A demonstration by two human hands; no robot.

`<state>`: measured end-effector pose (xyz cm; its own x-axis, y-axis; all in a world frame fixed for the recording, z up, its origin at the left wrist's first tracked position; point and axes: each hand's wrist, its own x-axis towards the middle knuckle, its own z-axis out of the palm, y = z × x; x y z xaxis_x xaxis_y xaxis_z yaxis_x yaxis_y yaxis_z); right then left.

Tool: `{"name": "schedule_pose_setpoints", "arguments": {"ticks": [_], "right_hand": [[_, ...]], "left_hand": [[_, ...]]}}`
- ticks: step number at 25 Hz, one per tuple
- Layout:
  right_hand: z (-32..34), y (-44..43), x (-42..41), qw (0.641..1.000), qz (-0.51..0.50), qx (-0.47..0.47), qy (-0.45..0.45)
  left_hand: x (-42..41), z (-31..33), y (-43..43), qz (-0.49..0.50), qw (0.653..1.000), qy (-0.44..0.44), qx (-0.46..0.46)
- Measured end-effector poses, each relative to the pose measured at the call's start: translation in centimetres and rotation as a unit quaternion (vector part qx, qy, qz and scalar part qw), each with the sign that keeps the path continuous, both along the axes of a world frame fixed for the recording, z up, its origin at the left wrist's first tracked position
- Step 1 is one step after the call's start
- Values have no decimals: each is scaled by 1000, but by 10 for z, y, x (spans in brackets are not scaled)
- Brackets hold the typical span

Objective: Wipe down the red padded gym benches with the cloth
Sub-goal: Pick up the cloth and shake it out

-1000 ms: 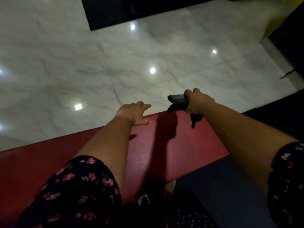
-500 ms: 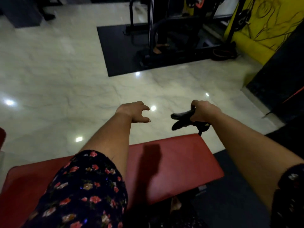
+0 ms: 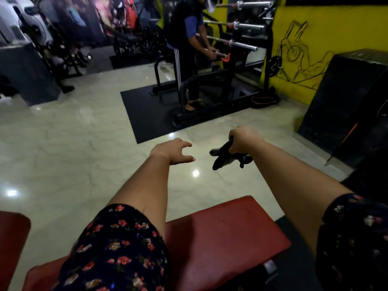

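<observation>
Reaching out over the glossy, veined marble floor (image 3: 63, 160), both bare forearms stretch forward from short dark sleeves (image 3: 117, 248) printed with small red flowers. The right hand (image 3: 244, 141) has its fingers curled tight round a dark cloth (image 3: 222, 157), a limp, crumpled bundle whose loose ends droop below the fist. The left hand (image 3: 173, 152) holds nothing; its fingers (image 3: 184, 144) are relaxed and slightly bent, spread apart in the air. Both hands hang above the floor, well beyond the red padded bench (image 3: 226, 234), whose smooth, faintly shiny vinyl top with rounded corners lies close under the arms. A second red pad (image 3: 10, 238) shows at the left edge. Farther off, another person (image 3: 184, 38) stands on a black rubber mat (image 3: 147, 114) beside a rack of chrome barbells (image 3: 241, 26), against a yellow wall (image 3: 325, 28) with a black line drawing. A matte black box (image 3: 344, 97) stands on the right.
</observation>
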<state>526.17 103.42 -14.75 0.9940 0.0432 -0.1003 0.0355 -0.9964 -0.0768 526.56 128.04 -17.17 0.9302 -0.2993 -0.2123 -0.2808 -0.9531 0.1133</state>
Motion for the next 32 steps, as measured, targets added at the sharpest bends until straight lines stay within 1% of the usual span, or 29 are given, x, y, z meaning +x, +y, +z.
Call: {"name": "schedule_pose_setpoints", "arguments": {"ticks": [3, 6, 10, 13, 15, 17, 19, 23, 26, 30, 32], "right_hand": [[18, -7, -8, 1000, -11, -25, 5], [35, -24, -19, 999, -32, -2, 13], [54, -48, -33, 999, -26, -2, 33], [64, -77, -42, 996, -75, 25, 41], [72, -101, -49, 993, -106, 2, 47], [77, -126, -54, 989, -140, -9, 51], [79, -153, -56, 987, -150, -1, 49], [53, -218, -53, 985, -158, 24, 59], [36, -270, -53, 982, -176, 40, 62], [21, -356, -61, 975, -207, 48, 67], [17, -395, -67, 971, -220, 46, 77]], "left_hand": [[-5, 23, -22, -29, 999, -13, 22], [-7, 49, -45, -65, 997, -33, 31], [-2, 64, -75, -89, 995, -32, 32], [5, 70, -109, -124, 992, -32, 13], [8, 73, -135, -151, 988, -34, 0], [10, 70, -159, -171, 985, -31, -1], [16, 60, -178, -187, 981, -35, 28], [32, 29, -231, -209, 976, 1, 66], [37, 21, -289, -216, 974, -2, 69], [38, 14, -384, -258, 965, -6, 53], [37, 8, -428, -274, 960, 1, 61]]}}
